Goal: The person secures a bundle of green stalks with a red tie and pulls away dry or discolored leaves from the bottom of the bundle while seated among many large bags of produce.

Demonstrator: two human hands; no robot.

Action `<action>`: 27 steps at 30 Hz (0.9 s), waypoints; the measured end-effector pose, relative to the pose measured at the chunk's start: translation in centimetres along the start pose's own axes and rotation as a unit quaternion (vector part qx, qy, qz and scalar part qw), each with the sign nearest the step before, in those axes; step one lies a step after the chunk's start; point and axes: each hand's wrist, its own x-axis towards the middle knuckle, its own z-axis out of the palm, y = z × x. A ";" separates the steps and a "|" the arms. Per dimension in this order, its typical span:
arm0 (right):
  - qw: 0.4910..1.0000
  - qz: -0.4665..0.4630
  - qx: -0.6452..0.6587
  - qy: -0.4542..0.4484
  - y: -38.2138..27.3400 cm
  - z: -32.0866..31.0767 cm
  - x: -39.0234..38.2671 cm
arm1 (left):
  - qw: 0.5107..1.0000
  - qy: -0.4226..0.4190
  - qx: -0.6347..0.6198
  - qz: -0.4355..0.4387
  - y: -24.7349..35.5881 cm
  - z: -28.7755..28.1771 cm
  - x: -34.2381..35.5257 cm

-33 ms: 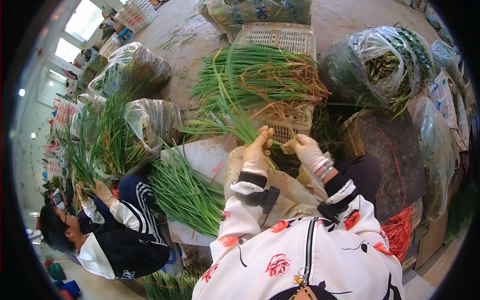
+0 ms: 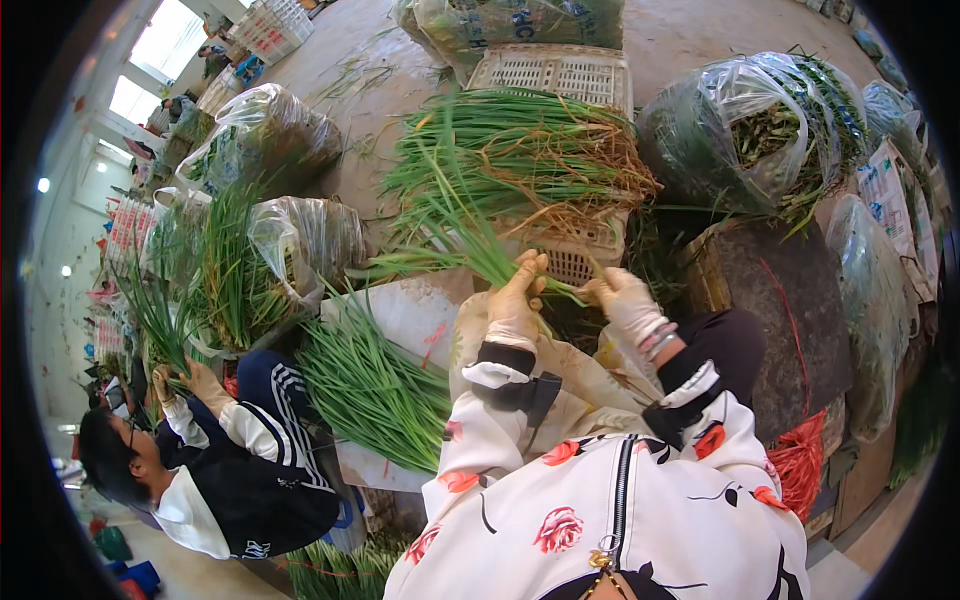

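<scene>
My left hand [image 2: 514, 300], in a thin pale glove, is closed round a small bunch of long green chive-like stalks [image 2: 488, 252], their leaves reaching up and away to the left. The gloved right hand [image 2: 627, 305] pinches at the stalks' lower ends, a little right of the left hand. Beyond both hands a thick heap of similar stalks [image 2: 510, 150], with many brown withered strands at its right, lies on a pale plastic crate [image 2: 550, 72]. To the left, a neat pile of green stalks [image 2: 375, 385] rests on a light board [image 2: 425, 305].
Stuffed plastic bags [image 2: 755, 130] stand at right, and more bags [image 2: 270, 135] at left. A dark slab [image 2: 780, 310] and red string [image 2: 798, 465] are beside my right leg. At left another person [image 2: 220, 480] sits holding green stalks [image 2: 165, 320].
My right hand has shifted slightly right, away from the left hand, drawing along the stalk ends. The left hand stays nearly in place, with the leaf tips swaying slightly left.
</scene>
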 end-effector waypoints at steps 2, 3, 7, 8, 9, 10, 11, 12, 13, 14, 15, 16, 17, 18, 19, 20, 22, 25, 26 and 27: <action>0.974 -0.061 -0.199 0.089 0.0 -3.9 -0.5 | 1.000 0.015 -0.011 0.020 -0.2 0.0 0.5; 0.949 -0.013 -0.305 0.071 1.3 -6.6 -0.4 | 0.999 0.021 -0.022 0.029 -0.3 0.5 0.7; 0.825 0.040 -0.558 0.077 -0.9 -11.9 -0.3 | 0.998 -0.003 -0.049 0.025 1.3 -0.7 0.9; 0.851 -0.015 -0.515 0.102 -2.0 -12.0 -0.3 | 0.999 0.000 -0.047 0.024 1.4 -0.6 0.6; 0.853 -0.116 -0.489 0.142 -3.3 -11.6 -0.2 | 0.999 0.001 -0.039 0.026 1.4 -0.5 0.3; 0.844 -0.212 -0.458 0.185 -4.7 -10.8 -0.1 | 0.999 -0.002 -0.029 0.026 1.4 -0.2 0.3; 0.860 -0.257 -0.412 0.157 -6.6 -9.6 -0.2 | 0.999 0.000 -0.026 0.026 1.4 -0.3 0.5; 0.870 -0.299 -0.369 0.132 -8.4 -8.3 -0.3 | 0.999 -0.005 -0.031 0.020 1.1 -0.2 0.7; 0.907 -0.273 -0.309 0.088 -9.4 -5.8 -0.6 | 0.999 -0.005 -0.036 0.017 1.0 -0.4 0.7; 0.936 -0.243 -0.250 0.045 -9.9 -3.7 -0.9 | 0.999 -0.006 -0.034 0.015 0.6 -0.6 0.9; 0.922 -0.231 -0.311 0.023 -9.3 -2.2 -0.9 | 0.999 -0.029 -0.024 0.002 -0.1 -0.2 1.3; 0.903 -0.228 -0.363 -0.005 -8.9 -0.7 -0.9 | 0.999 -0.043 -0.014 0.000 0.1 -0.3 1.0; 0.903 -0.230 -0.361 -0.004 -7.9 0.1 -1.2 | 0.999 -0.036 -0.003 -0.001 0.2 -0.1 0.9; 0.942 -0.220 -0.253 0.026 -7.0 0.7 -1.5 | 0.999 -0.036 -0.002 0.001 0.3 0.0 0.9; 0.967 -0.204 -0.143 0.052 -6.6 0.9 -1.8 | 0.998 -0.067 -0.008 0.000 0.4 -0.1 0.7; 0.967 -0.203 -0.142 0.049 -6.3 1.1 -2.0 | 0.995 -0.099 -0.015 0.000 0.4 0.0 0.5; 0.970 0.086 0.226 -0.002 -6.0 0.9 -2.1 | 0.996 -0.090 0.011 -0.008 0.1 0.4 0.5; 0.931 0.112 0.345 0.034 -4.5 -1.3 -0.7 | 0.996 -0.064 0.058 0.004 -0.5 0.5 0.8; 0.931 0.100 0.348 0.053 -3.8 -2.3 -0.2 | 0.997 -0.065 0.040 0.006 -0.3 0.2 0.7; 0.948 0.131 0.288 0.047 -2.6 -4.2 0.3 | 0.998 -0.066 0.022 0.008 -0.1 -0.2 0.7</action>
